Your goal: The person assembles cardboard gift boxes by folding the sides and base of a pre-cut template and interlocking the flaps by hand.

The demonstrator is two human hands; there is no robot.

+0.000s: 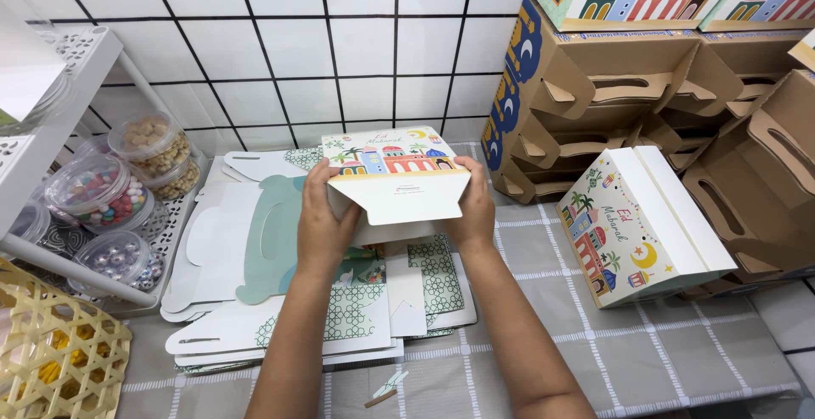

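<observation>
We hold a small card box [396, 183] with both hands, up above the stack of flat sheets. It is white, with a picture of bright houses, domes and palm trees on its side. Its shape is partly made: the sides stand up, but one white flap hangs down loose in front, and we cannot see if the top is closed.

Our left hand [325, 215] wraps around the left side of the box, fingers curled tight on it. Our right hand [472, 207] grips the right side the same way.

Right under the box lies a pile of flat box sheets [255, 300], white with green star patterns and a pale green shape. None of these are folded yet, so it looks like a lot of folding is left.

To the right, one finished box [637, 228] with the same picture rests on the grey checked cloth [645, 359]. Behind it stands a stack of brown card carriers [645, 88] with cut-out handles, and more picture boxes sit on top of them.

To the left, a white rack [51, 113] holds round clear tubs of sweets [98, 194] and nuts. A yellow woven basket [55, 355] sits in the near left corner. A tiny scrap of card [386, 388] lies on the cloth near our arms.
</observation>
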